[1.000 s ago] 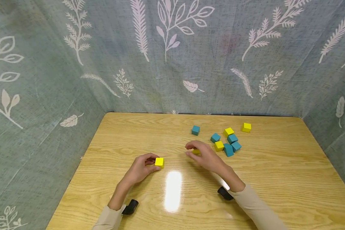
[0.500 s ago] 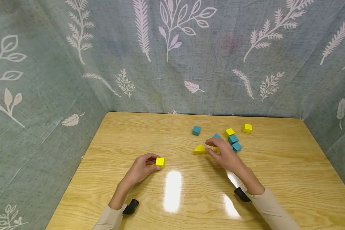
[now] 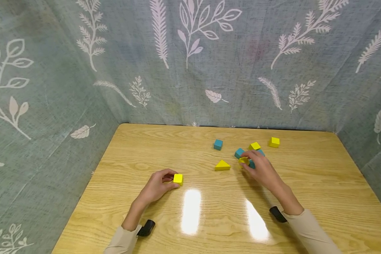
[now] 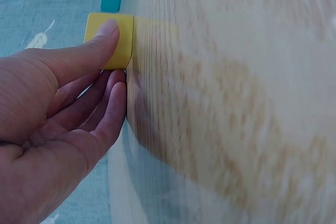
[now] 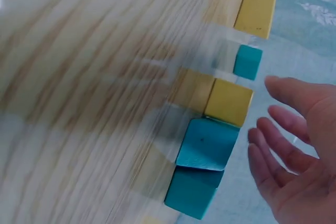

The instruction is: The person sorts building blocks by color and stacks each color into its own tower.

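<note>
Head view: a yellow cube (image 3: 178, 179) is being pinched by the left hand (image 3: 156, 186), thumb on the near side and fingers on the far side, while its base is resting on the wooden table (image 3: 146, 148). In the left wrist view, the thumb is being laid across one face — a hold that is presumably being used for steadying rather than lifting, since no gap is showing beneath. Which fingertips are being pressed against the opposite face cannot be told there.

Over the cluster, the right hand (image 3: 264, 173) is being held with thumb and fingers spread apart and gently bent. A second yellow cube (image 3: 243, 161) is being framed by them in the head view, yet no contact is being shown in the right wrist view (as far as can be judged), so nothing seems to be being gripped. That cube is being flanked by a touching blue block (image 5: 207, 142) — the fingers' wide parting is probably being dictated by its width and by such crowding.

Between the hands, a yellow triangular block (image 3: 222, 165) is lying alone, probably being kept stable by its broad face. Behind it, a blue cube (image 3: 218, 144) is standing apart.
</note>
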Tool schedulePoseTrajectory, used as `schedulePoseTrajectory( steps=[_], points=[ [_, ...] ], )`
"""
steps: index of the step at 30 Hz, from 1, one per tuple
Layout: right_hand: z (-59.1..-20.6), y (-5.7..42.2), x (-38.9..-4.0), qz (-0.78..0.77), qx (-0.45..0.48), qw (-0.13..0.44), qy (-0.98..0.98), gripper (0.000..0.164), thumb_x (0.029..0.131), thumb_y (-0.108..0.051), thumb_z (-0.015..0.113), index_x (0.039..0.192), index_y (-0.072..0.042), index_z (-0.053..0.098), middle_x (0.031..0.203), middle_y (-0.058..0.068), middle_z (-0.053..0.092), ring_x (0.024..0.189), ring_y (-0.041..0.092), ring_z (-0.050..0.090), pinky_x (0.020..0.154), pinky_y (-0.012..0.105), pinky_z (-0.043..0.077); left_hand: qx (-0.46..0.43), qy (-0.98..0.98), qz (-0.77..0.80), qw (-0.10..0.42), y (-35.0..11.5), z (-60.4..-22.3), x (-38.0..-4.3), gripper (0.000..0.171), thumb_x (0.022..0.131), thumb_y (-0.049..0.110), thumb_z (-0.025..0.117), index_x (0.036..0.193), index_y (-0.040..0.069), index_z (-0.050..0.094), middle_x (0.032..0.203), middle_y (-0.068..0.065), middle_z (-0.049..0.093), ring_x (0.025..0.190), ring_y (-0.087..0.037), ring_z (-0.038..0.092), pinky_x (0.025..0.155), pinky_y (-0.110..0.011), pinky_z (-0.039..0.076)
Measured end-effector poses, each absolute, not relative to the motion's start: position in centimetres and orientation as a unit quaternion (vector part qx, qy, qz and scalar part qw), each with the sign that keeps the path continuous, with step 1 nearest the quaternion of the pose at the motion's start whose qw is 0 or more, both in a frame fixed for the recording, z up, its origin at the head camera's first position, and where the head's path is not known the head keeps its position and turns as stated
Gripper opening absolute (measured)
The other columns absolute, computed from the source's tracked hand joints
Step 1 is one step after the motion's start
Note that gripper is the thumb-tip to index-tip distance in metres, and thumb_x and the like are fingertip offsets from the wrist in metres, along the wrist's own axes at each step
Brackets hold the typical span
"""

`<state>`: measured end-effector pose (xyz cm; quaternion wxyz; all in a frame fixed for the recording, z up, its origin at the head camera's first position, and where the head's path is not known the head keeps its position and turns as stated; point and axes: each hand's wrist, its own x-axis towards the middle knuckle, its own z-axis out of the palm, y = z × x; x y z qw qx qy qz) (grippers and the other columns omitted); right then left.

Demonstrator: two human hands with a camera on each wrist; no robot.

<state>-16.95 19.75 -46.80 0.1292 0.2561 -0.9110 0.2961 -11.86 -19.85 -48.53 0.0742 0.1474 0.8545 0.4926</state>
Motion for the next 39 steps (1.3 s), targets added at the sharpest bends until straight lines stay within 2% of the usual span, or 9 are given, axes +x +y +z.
schedulePoseTrajectory(
  steps=[7, 14, 17, 22, 34, 39],
  points=[
    [-47.1, 20.3, -17.0, 0.269, 0.267, 0.099, -0.920, 0.037, 0.083, 0.003, 0.084, 0.116, 0.003, 0.068, 0.113, 0.020, 0.064, 0.100, 0.036, 0.063, 0.080, 0.049, 0.058, 0.148, 0.855, 0.493, 0.073, -19.9, -48.6, -11.9, 0.033, 0.089, 0.003, 0.079, 0.120, -0.004, 0.067, 0.118, -0.017, 0.068, 0.103, -0.029, 0.068, 0.092, -0.035, 0.059],
    [-47.1, 20.4, -17.4, 0.250, 0.294, 0.093, -0.918, 0.039, 0.081, 0.007, 0.084, 0.116, 0.004, 0.068, 0.110, 0.019, 0.063, 0.093, 0.032, 0.063, 0.076, 0.044, 0.058, 0.146, 0.856, 0.492, 0.072, -19.9, -48.7, -12.0, 0.034, 0.089, 0.004, 0.079, 0.120, -0.003, 0.068, 0.117, -0.016, 0.068, 0.103, -0.028, 0.068, 0.092, -0.033, 0.059],
    [-46.9, 20.4, -17.4, 0.254, 0.299, 0.086, -0.916, 0.040, 0.081, 0.007, 0.084, 0.116, 0.005, 0.067, 0.111, 0.019, 0.065, 0.098, 0.034, 0.065, 0.080, 0.046, 0.059, 0.146, 0.856, 0.491, 0.071, -19.9, -48.8, -12.0, 0.033, 0.089, 0.004, 0.079, 0.120, -0.003, 0.068, 0.117, -0.017, 0.068, 0.103, -0.028, 0.068, 0.092, -0.033, 0.059],
    [-46.5, 20.4, -17.2, 0.285, 0.288, 0.061, -0.912, 0.039, 0.083, 0.006, 0.082, 0.118, 0.005, 0.065, 0.115, 0.019, 0.069, 0.105, 0.037, 0.066, 0.087, 0.048, 0.058, 0.138, 0.859, 0.488, 0.075, -19.8, -48.7, -12.0, 0.034, 0.089, 0.003, 0.080, 0.120, -0.002, 0.068, 0.117, -0.015, 0.068, 0.103, -0.026, 0.067, 0.092, -0.031, 0.058],
    [-45.2, 18.0, -16.5, 0.379, 0.267, 0.035, -0.885, 0.036, 0.085, -0.001, 0.083, 0.117, 0.001, 0.065, 0.113, 0.015, 0.066, 0.104, 0.034, 0.067, 0.089, 0.045, 0.060, 0.140, 0.857, 0.490, 0.075, -19.8, -48.7, -11.9, 0.032, 0.089, 0.003, 0.080, 0.119, -0.002, 0.068, 0.117, -0.016, 0.068, 0.103, -0.028, 0.067, 0.092, -0.034, 0.058],
    [-45.6, 16.5, -16.7, 0.408, 0.292, 0.050, -0.864, 0.037, 0.084, 0.001, 0.083, 0.117, 0.002, 0.066, 0.110, 0.013, 0.068, 0.100, 0.030, 0.069, 0.088, 0.042, 0.060, 0.138, 0.858, 0.489, 0.076, -19.8, -48.6, -11.9, 0.033, 0.089, 0.002, 0.079, 0.120, -0.002, 0.068, 0.118, -0.016, 0.068, 0.104, -0.028, 0.067, 0.093, -0.034, 0.058]
  ],
)
